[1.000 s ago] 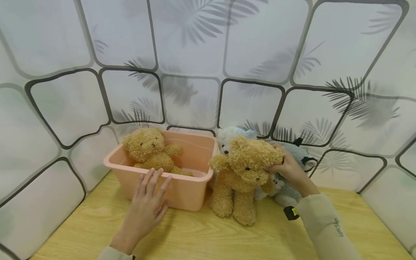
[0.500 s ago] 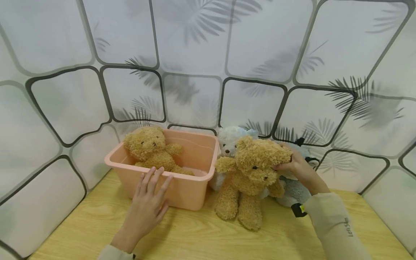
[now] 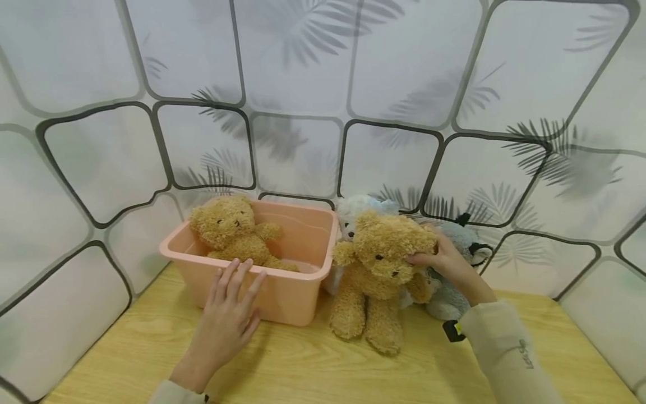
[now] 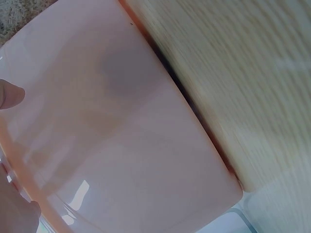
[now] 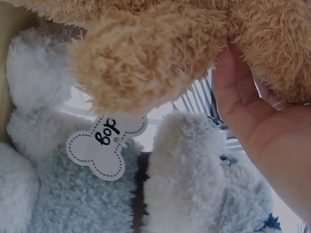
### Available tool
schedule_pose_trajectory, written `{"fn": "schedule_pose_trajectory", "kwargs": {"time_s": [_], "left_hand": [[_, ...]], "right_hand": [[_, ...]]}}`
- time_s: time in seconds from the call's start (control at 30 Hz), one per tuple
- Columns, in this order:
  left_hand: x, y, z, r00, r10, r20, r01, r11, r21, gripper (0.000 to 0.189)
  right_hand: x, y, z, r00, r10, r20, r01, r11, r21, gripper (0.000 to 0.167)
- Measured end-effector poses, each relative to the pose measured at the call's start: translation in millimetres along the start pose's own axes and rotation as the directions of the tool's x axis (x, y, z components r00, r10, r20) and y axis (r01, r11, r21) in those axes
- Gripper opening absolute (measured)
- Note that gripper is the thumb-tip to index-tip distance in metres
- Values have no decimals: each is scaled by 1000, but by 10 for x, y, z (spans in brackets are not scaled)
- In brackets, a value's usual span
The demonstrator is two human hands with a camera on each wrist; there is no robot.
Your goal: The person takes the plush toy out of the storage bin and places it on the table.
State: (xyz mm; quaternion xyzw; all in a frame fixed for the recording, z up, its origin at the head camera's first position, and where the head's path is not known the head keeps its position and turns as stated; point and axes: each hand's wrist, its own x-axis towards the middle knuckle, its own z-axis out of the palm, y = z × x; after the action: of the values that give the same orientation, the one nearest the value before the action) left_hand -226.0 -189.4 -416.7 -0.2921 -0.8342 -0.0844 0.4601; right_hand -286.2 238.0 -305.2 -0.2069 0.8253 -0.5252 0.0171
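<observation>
A brown teddy bear stands upright on the wooden table, its feet at the surface. My right hand grips the side of its head, thumb in front by the cheek. From the right wrist view, the fingers press into the bear's fur. My left hand lies against the front of a pink plastic bin, fingers extended up to the rim. Only fingertips show at the left wrist view's edge, beside the bin wall. Another brown teddy bear sits inside the bin.
Behind the held bear, a white plush toy is partly hidden. A grey plush dog sits to the right, wearing a bone-shaped "dog" tag. Patterned fabric walls enclose the table at the back and sides.
The held bear and my right hand shifted right, then came back left to roughly where they were a second ago. My left hand and the bin have stayed in place.
</observation>
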Motion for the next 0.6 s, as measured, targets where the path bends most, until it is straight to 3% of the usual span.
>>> {"fn": "schedule_pose_trajectory", "kwargs": {"time_s": [0.33, 0.6], "left_hand": [[1, -4, -4, 1000, -1, -3, 1, 1000, -2, 59], [-10, -4, 1, 1000, -2, -1, 2, 1000, -4, 60]], "right_hand": [[14, 27, 121, 999, 42, 5, -42, 999, -22, 89], [25, 75, 142, 1000, -25, 13, 25, 1000, 13, 72]]}}
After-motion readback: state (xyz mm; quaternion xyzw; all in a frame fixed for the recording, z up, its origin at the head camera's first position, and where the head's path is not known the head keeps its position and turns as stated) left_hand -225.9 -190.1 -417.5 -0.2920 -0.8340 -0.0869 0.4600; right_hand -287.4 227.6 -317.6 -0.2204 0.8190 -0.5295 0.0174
